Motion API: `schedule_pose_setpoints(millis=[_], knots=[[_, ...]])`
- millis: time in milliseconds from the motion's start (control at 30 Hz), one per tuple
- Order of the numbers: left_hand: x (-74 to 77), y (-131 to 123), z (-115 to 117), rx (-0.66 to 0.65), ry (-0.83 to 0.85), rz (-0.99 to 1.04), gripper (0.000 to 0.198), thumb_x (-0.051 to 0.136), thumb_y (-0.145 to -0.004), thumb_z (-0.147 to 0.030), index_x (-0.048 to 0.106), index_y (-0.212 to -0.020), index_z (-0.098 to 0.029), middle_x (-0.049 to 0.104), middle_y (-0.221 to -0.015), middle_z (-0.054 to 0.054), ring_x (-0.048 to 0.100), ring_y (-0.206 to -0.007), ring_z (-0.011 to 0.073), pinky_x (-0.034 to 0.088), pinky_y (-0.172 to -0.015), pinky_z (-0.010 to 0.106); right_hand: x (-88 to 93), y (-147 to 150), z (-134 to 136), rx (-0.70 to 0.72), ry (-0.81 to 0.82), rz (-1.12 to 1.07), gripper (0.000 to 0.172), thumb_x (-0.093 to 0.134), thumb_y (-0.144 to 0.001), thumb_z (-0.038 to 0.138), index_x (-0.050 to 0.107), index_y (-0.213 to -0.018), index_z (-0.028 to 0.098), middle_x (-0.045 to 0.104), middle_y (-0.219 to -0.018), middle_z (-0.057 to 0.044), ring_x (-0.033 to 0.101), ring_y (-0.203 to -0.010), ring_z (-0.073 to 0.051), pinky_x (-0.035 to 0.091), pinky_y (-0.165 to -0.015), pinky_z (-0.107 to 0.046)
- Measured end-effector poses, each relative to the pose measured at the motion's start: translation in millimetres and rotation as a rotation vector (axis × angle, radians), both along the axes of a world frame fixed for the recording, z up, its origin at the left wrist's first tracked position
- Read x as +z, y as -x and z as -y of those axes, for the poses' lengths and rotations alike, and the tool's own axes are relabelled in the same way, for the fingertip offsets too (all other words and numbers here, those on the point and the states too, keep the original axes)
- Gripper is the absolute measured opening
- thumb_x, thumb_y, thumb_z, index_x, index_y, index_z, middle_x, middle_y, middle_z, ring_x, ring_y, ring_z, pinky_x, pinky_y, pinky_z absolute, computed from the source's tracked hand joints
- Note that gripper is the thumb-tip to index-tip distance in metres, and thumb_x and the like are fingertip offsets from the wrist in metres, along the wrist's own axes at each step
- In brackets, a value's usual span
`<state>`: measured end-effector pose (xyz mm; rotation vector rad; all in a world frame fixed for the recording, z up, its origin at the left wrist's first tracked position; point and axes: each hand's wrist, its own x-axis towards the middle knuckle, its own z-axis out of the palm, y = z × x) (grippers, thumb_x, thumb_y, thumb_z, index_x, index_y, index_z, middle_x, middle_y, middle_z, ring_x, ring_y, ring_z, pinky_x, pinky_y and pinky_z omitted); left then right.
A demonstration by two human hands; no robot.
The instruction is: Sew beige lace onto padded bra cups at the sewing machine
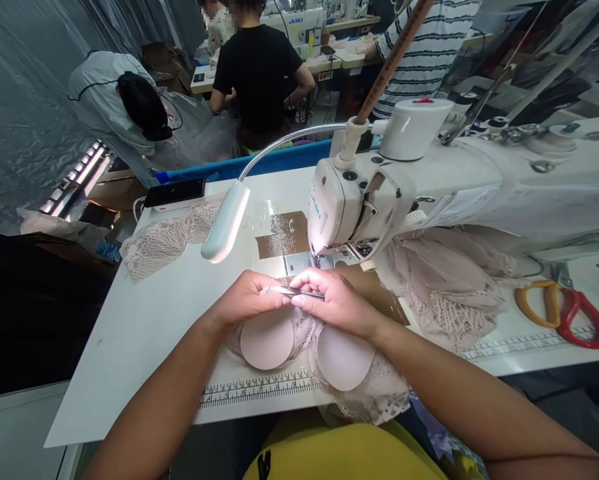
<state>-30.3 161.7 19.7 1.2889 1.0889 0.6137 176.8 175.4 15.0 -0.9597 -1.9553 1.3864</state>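
Note:
In the head view a beige lace bra [307, 330] with two smooth round cups lies at the table's front edge, below the sewing machine's needle. My left hand [249, 298] pinches the lace at the bra's upper edge. Closed around slim metal thread snips [307, 293], my right hand [339, 303] meets the left fingertips. The snips' tip points left, at the pinched lace. Just behind both hands is the white sewing machine's head [337, 207]. My fingers partly hide the snips and the lace.
A lamp [227, 223] on a bent neck hangs over the table. Lace pieces [164, 240] and a phone [174, 193] lie at left. More beige fabric [444, 280] and red-and-yellow-handled scissors [564, 313] lie at right. A ruler tape [262, 389] runs along the front edge. Several people work beyond.

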Motion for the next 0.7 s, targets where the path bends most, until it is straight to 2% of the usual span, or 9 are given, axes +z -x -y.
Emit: schedule_pose_setpoints(millis=[100,200,333,533,633,700], knots=[[-1.9,-1,0,-0.029,-0.003,-0.011,0.032,0.072,-0.072,-0.045,0.072,-0.072,-0.013,0.059,-0.063,0.002,0.053,-0.065,0.0164,0.040,-0.058,0.027,-1.4,3,1,-0.027,0.000,-0.060,0.014,0.062,-0.083,0.031,0.062,-0.088,0.018,0.066,-0.080,-0.002,0.061,-0.074,-0.016,0.049,-0.066,-0.029],[-1.6,-1,1,-0.044,-0.011,-0.002,0.031,0.071,-0.074,-0.042,0.069,-0.070,-0.012,0.050,-0.059,-0.001,0.044,-0.060,0.0119,0.033,-0.055,0.024,-3.6,4,0,-0.027,0.006,-0.092,0.012,0.060,-0.084,0.029,0.061,-0.083,0.018,0.063,-0.075,-0.001,0.058,-0.066,-0.013,0.047,-0.059,-0.027],[-1.0,-2,1,-0.054,-0.021,-0.001,0.034,0.069,-0.076,-0.040,0.060,-0.059,-0.013,0.041,-0.056,-0.003,0.037,-0.057,0.0095,0.027,-0.052,0.023,-6.0,3,-1,0.020,0.056,-0.100,0.012,0.060,-0.083,0.028,0.061,-0.089,0.018,0.063,-0.079,-0.002,0.059,-0.070,-0.014,0.048,-0.062,-0.027],[-5.4,-5,1,-0.094,-0.052,-0.071,0.031,0.067,-0.076,-0.040,0.064,-0.063,-0.012,0.051,-0.059,-0.001,0.046,-0.060,0.0114,0.032,-0.054,0.023,-8.9,7,-2,-0.013,0.010,-0.003,0.011,0.056,-0.085,0.028,0.060,-0.084,0.018,0.062,-0.074,-0.001,0.058,-0.066,-0.014,0.045,-0.061,-0.027],[-1.5,-1,1,-0.113,-0.063,-0.140,0.030,0.064,-0.076,-0.042,0.067,-0.070,-0.013,0.058,-0.064,0.002,0.052,-0.062,0.0143,0.036,-0.055,0.024,3.9,-5,-4,0.004,0.028,0.085,0.018,0.053,-0.087,0.035,0.059,-0.093,0.019,0.060,-0.072,0.000,0.056,-0.065,-0.015,0.042,-0.059,-0.026],[4.5,5,1,-0.172,-0.071,-0.219,0.027,0.064,-0.074,-0.040,0.067,-0.076,-0.014,0.062,-0.069,0.003,0.055,-0.064,0.0162,0.038,-0.055,0.024,17.7,-24,-3,0.009,-0.012,0.267,0.027,0.054,-0.086,0.042,0.059,-0.102,0.021,0.060,-0.074,0.000,0.056,-0.067,-0.016,0.040,-0.058,-0.026]])
